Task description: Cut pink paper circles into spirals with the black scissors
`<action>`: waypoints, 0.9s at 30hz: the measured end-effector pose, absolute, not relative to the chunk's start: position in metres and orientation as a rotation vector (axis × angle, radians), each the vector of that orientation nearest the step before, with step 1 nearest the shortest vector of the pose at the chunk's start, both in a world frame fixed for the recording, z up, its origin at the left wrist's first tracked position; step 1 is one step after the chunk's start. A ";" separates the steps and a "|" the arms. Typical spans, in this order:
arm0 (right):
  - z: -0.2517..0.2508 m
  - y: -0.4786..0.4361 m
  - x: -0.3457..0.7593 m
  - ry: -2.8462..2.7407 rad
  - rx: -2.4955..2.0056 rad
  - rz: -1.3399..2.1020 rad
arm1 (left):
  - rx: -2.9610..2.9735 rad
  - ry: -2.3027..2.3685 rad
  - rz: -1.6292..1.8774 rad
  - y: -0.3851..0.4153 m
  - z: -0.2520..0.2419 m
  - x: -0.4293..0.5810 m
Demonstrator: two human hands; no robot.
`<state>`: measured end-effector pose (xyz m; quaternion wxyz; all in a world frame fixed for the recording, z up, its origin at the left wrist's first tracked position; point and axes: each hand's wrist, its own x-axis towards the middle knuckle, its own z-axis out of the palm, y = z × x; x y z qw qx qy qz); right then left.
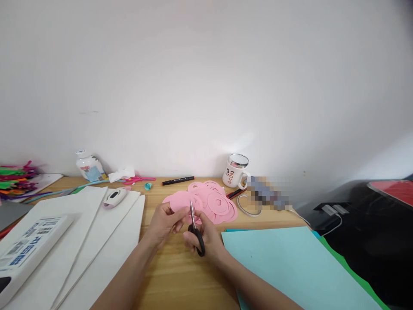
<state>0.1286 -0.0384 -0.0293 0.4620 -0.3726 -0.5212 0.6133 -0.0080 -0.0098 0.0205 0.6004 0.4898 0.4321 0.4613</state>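
My right hand [206,239] grips black-handled scissors [196,232], blades pointing up into pink paper. My left hand [166,221] pinches the edge of a pink paper piece [177,201] beside the blades. Behind both hands lies a pile of pink paper rings and circles [214,200] on the wooden table [180,275].
Light blue paper sheets [290,267] over green ones lie at the right. White sheets [93,241] and a white box [29,249] lie at the left. At the back stand a white mug [235,171], a black marker [178,181], a small bottle [87,165] and coloured strips [16,178]. A black device [368,224] sits at far right.
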 end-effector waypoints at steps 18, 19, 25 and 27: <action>-0.023 -0.035 0.130 -1.221 -0.837 1.464 | 1.187 1.032 0.990 -0.009 0.022 -0.013; -0.023 -0.035 0.130 -1.226 -0.850 1.466 | 1.183 1.026 0.994 -0.009 0.022 -0.013; -0.030 -0.034 0.131 -1.250 -0.879 1.463 | 1.167 0.998 1.017 -0.009 0.023 -0.013; -0.032 -0.034 0.131 -1.259 -0.888 1.459 | 1.155 0.998 1.022 -0.008 0.024 -0.014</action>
